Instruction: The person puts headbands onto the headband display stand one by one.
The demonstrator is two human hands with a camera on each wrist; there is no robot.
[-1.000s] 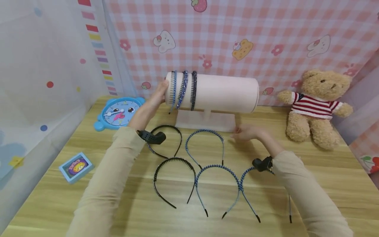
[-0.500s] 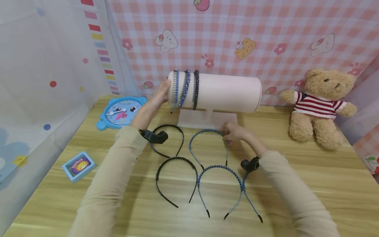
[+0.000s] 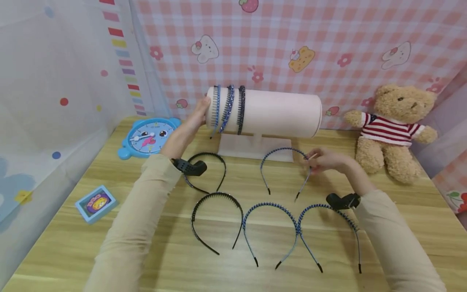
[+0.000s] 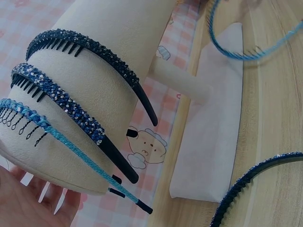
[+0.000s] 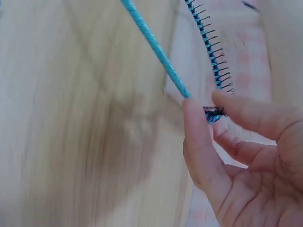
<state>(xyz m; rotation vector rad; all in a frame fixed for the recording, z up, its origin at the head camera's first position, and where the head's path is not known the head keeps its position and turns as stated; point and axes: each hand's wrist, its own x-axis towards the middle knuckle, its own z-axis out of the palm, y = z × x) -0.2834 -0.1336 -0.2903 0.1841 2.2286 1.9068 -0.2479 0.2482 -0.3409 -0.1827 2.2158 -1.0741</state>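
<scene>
A pale, roll-shaped headband stand (image 3: 282,113) carries three headbands at its left end: a light blue one (image 4: 85,151), a glittery blue one (image 4: 64,104) and a glittery black one (image 4: 90,49). My left hand (image 3: 197,115) holds that end of the roll, its fingertips partly hidden behind the edge. Raised off the table in front of the stand's base (image 3: 237,146) is a blue braided headband (image 3: 282,150). My right hand (image 3: 324,160) pinches its right side between thumb and fingers; the comb teeth (image 5: 218,59) show in the right wrist view.
On the table lie two black headbands (image 3: 193,207) at left and two blue braided headbands (image 3: 271,204) in front. A blue toy clock (image 3: 149,138) and a small blue framed box (image 3: 96,204) are at left. A teddy bear (image 3: 395,129) sits at back right.
My right hand moved left to the blue headband lying before the stand, took hold of it, then lifted it and carried it to the right. My left hand stays on the roll.
</scene>
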